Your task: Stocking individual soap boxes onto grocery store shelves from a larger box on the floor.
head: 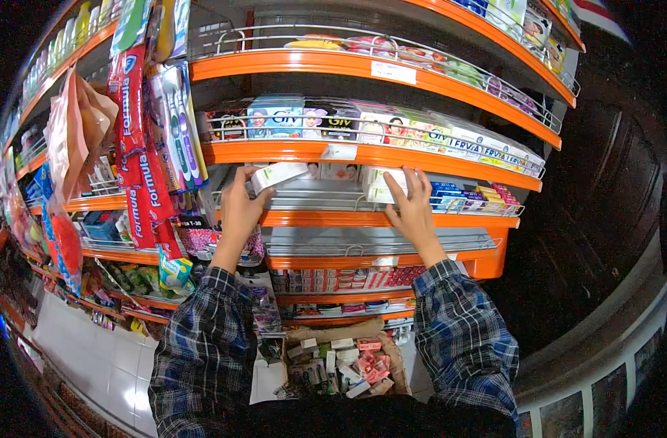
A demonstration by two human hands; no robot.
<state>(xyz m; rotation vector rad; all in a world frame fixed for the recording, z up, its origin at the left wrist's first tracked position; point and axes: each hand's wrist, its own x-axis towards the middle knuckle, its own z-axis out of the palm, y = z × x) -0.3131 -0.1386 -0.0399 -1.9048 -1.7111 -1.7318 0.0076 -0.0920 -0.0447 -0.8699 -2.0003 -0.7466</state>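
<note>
Between the thumb and fingers of my left hand is a small white soap box, tilted just above a wire-railed shelf. My right hand reaches to the same shelf, its fingers spread against a short stack of white boxes. Part of that stack is hidden behind the fingers. Further back on this shelf, pinkish boxes with pictured faces show between my hands. Just right of my right hand lie blue, purple and yellow boxes.
Above, an orange-edged shelf holds Giv soap packs. Toothbrush packs and red Formula packs hang at the left. Below me an open cardboard carton holds many loose boxes. A dark door stands at the right.
</note>
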